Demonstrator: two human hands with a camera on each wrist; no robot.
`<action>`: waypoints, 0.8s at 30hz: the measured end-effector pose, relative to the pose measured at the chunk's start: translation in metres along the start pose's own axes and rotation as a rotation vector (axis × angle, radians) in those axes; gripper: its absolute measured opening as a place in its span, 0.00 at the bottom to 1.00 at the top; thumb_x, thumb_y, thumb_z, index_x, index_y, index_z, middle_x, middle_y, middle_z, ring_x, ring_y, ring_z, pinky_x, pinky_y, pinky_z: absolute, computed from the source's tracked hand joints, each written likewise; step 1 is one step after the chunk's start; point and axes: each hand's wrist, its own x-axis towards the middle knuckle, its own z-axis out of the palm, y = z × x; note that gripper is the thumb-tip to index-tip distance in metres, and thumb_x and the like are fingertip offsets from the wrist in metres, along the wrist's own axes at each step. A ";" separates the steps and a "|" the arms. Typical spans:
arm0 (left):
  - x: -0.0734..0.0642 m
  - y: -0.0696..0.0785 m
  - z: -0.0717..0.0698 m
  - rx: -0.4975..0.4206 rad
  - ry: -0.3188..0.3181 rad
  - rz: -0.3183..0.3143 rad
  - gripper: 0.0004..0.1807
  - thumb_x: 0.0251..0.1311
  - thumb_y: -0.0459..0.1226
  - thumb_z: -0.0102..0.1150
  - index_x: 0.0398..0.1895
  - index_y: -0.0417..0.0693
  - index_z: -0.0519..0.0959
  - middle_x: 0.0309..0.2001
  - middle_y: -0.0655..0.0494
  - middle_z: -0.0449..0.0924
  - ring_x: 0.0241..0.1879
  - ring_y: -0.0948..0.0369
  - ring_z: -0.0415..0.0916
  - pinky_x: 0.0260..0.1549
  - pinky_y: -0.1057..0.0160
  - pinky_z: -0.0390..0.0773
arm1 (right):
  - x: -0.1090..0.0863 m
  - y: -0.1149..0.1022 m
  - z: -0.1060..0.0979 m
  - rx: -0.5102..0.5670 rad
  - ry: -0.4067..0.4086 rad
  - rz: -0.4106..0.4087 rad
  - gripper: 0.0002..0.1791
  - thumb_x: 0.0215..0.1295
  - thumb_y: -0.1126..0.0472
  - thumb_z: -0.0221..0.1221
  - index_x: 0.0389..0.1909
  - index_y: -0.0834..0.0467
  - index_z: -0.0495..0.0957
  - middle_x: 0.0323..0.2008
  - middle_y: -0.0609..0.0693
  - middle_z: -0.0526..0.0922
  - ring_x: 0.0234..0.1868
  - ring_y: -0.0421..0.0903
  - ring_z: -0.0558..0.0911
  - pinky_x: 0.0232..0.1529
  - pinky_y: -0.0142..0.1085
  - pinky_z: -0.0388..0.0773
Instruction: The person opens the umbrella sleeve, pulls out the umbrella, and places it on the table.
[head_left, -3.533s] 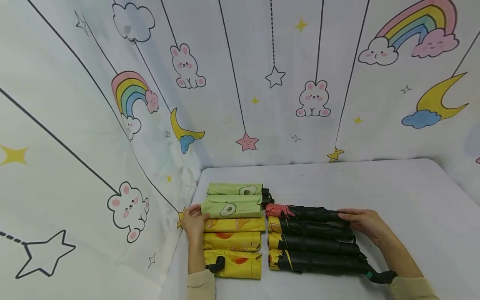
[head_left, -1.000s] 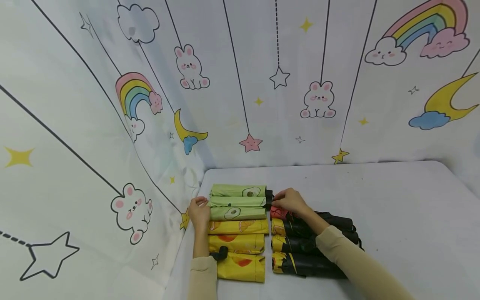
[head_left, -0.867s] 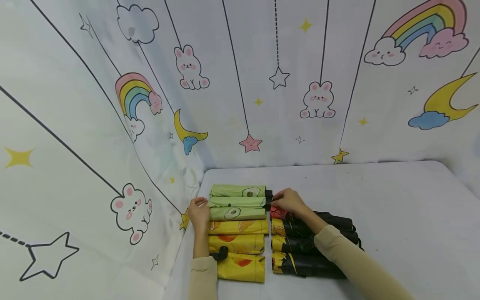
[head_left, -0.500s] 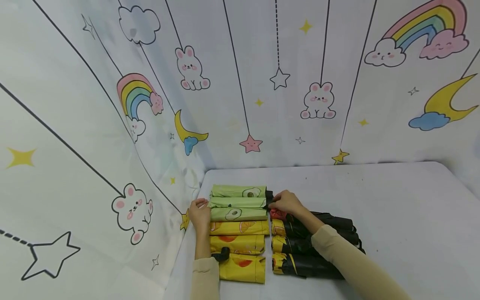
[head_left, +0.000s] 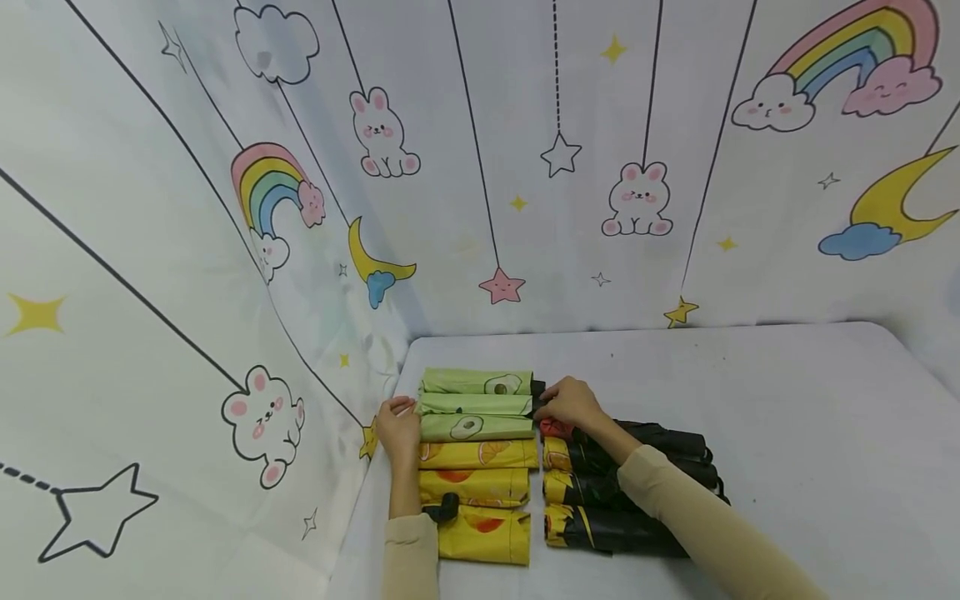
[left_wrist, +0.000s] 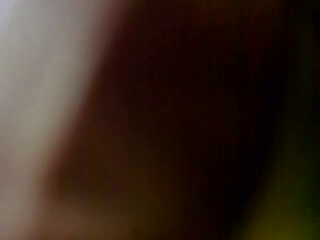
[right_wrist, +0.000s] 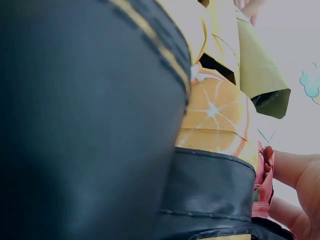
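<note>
Rolled folding umbrellas lie in two columns in the head view. On the left are avocado-print green umbrellas [head_left: 476,405] with black ends, above yellow fruit-print umbrellas [head_left: 474,487]. My left hand [head_left: 399,429] rests at the green umbrellas' left ends, fingers loosely bent. My right hand [head_left: 572,404] pinches the black end [head_left: 537,406] of a green umbrella with thumb and fingers; the fingertips are partly hidden. Under that wrist lies a red-ended black umbrella [head_left: 556,428]. The right wrist view shows the right hand [right_wrist: 300,187] behind the red end [right_wrist: 265,175]. The left wrist view is dark and blurred.
Black umbrellas [head_left: 615,527] with yellow ends lie under the right forearm. A black handle [head_left: 444,508] rests by the left sleeve. The white table [head_left: 795,433] extends to the right. A printed white cloth [head_left: 450,208] hangs behind and at the left.
Since the oldest frame, my right hand has moved from the black umbrellas' right ends to the green ones' black ends. It shifts slightly left in the last second. My left hand stays at the left ends.
</note>
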 end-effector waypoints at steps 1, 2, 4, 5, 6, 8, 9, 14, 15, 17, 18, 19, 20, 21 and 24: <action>0.000 0.000 0.000 0.003 -0.001 -0.003 0.18 0.60 0.19 0.59 0.54 0.33 0.80 0.50 0.38 0.84 0.52 0.43 0.85 0.38 0.61 0.84 | -0.001 -0.001 0.000 0.002 0.002 -0.007 0.22 0.54 0.53 0.78 0.48 0.57 0.90 0.48 0.59 0.89 0.32 0.49 0.86 0.35 0.45 0.86; 0.001 -0.001 0.000 0.009 -0.001 -0.006 0.18 0.60 0.19 0.59 0.54 0.33 0.80 0.50 0.39 0.84 0.52 0.44 0.85 0.38 0.61 0.84 | -0.001 -0.002 0.000 0.006 0.001 -0.018 0.22 0.54 0.54 0.78 0.49 0.57 0.90 0.49 0.59 0.89 0.31 0.48 0.85 0.34 0.44 0.86; 0.001 -0.001 0.000 0.011 -0.004 -0.011 0.18 0.61 0.19 0.59 0.54 0.33 0.80 0.51 0.38 0.85 0.53 0.44 0.85 0.39 0.60 0.84 | -0.003 -0.004 0.000 0.006 0.000 -0.041 0.21 0.54 0.56 0.78 0.50 0.58 0.90 0.49 0.60 0.89 0.30 0.48 0.85 0.34 0.45 0.86; 0.002 -0.001 -0.001 0.008 -0.008 -0.015 0.18 0.61 0.19 0.59 0.55 0.33 0.80 0.51 0.38 0.84 0.53 0.44 0.85 0.39 0.60 0.84 | -0.003 -0.006 0.000 0.006 0.002 -0.048 0.21 0.55 0.57 0.77 0.50 0.59 0.90 0.49 0.60 0.89 0.32 0.49 0.85 0.36 0.46 0.86; 0.002 -0.002 -0.001 0.008 -0.011 -0.022 0.18 0.62 0.19 0.59 0.55 0.34 0.80 0.51 0.39 0.84 0.53 0.45 0.85 0.39 0.60 0.84 | -0.004 -0.007 0.001 -0.004 0.005 -0.058 0.21 0.55 0.58 0.77 0.50 0.60 0.90 0.48 0.60 0.89 0.33 0.49 0.86 0.37 0.47 0.87; 0.002 -0.002 -0.002 0.005 -0.018 -0.027 0.18 0.63 0.19 0.59 0.55 0.34 0.79 0.52 0.38 0.84 0.54 0.44 0.85 0.40 0.60 0.84 | -0.004 -0.010 0.001 -0.022 0.004 -0.077 0.20 0.57 0.59 0.76 0.50 0.62 0.89 0.47 0.60 0.89 0.37 0.53 0.87 0.41 0.50 0.87; 0.002 -0.001 -0.002 0.000 -0.021 -0.028 0.18 0.63 0.19 0.59 0.55 0.34 0.79 0.52 0.38 0.84 0.54 0.44 0.84 0.40 0.60 0.84 | -0.004 -0.012 0.001 -0.035 0.003 -0.086 0.20 0.58 0.60 0.75 0.50 0.64 0.88 0.47 0.60 0.89 0.39 0.55 0.87 0.43 0.51 0.87; 0.001 -0.001 -0.003 -0.009 -0.024 -0.027 0.17 0.63 0.19 0.59 0.55 0.34 0.79 0.52 0.38 0.83 0.54 0.44 0.84 0.42 0.58 0.85 | -0.006 -0.015 0.002 -0.072 -0.019 -0.093 0.20 0.63 0.60 0.73 0.53 0.65 0.86 0.50 0.61 0.87 0.46 0.59 0.86 0.49 0.55 0.85; 0.001 -0.001 -0.002 -0.009 -0.023 -0.028 0.17 0.63 0.19 0.59 0.54 0.34 0.80 0.52 0.38 0.83 0.54 0.44 0.84 0.42 0.57 0.85 | -0.006 -0.014 0.001 -0.077 -0.021 -0.096 0.19 0.63 0.60 0.72 0.53 0.64 0.85 0.50 0.60 0.87 0.46 0.59 0.86 0.49 0.55 0.84; 0.001 -0.001 -0.002 -0.005 -0.018 -0.028 0.17 0.63 0.20 0.60 0.54 0.35 0.80 0.52 0.39 0.84 0.53 0.44 0.85 0.45 0.54 0.86 | -0.006 -0.012 0.001 -0.073 -0.026 -0.099 0.19 0.64 0.59 0.72 0.53 0.63 0.85 0.51 0.60 0.86 0.46 0.58 0.85 0.49 0.54 0.84; 0.001 -0.001 -0.002 -0.005 -0.016 -0.028 0.16 0.63 0.20 0.60 0.54 0.35 0.80 0.52 0.39 0.84 0.53 0.44 0.85 0.46 0.52 0.86 | -0.005 -0.011 0.001 -0.060 -0.029 -0.104 0.19 0.64 0.59 0.72 0.53 0.63 0.85 0.50 0.60 0.86 0.45 0.57 0.85 0.47 0.54 0.84; 0.002 -0.001 -0.002 -0.003 -0.014 -0.028 0.16 0.64 0.20 0.61 0.54 0.35 0.80 0.52 0.39 0.84 0.53 0.44 0.85 0.46 0.51 0.86 | -0.005 -0.010 0.001 -0.042 -0.033 -0.101 0.19 0.64 0.59 0.72 0.53 0.63 0.85 0.49 0.59 0.86 0.44 0.56 0.85 0.46 0.53 0.85; 0.002 -0.001 -0.002 -0.002 -0.014 -0.028 0.16 0.64 0.20 0.61 0.54 0.35 0.80 0.52 0.40 0.84 0.53 0.44 0.85 0.47 0.50 0.86 | -0.004 -0.009 0.000 -0.017 -0.037 -0.096 0.18 0.64 0.60 0.72 0.53 0.63 0.85 0.47 0.58 0.86 0.42 0.55 0.85 0.44 0.52 0.85; 0.002 -0.001 -0.002 -0.002 -0.014 -0.028 0.16 0.64 0.21 0.61 0.54 0.35 0.80 0.52 0.40 0.84 0.53 0.44 0.85 0.47 0.49 0.86 | -0.004 -0.008 0.000 0.011 -0.039 -0.095 0.18 0.64 0.60 0.72 0.52 0.63 0.85 0.45 0.57 0.85 0.40 0.53 0.84 0.41 0.50 0.85; 0.002 -0.002 -0.002 -0.002 -0.016 -0.028 0.16 0.63 0.20 0.61 0.54 0.35 0.80 0.52 0.39 0.84 0.53 0.44 0.85 0.46 0.51 0.86 | -0.001 -0.005 0.001 0.092 -0.041 -0.074 0.18 0.63 0.61 0.73 0.52 0.63 0.85 0.39 0.56 0.84 0.32 0.49 0.81 0.33 0.44 0.82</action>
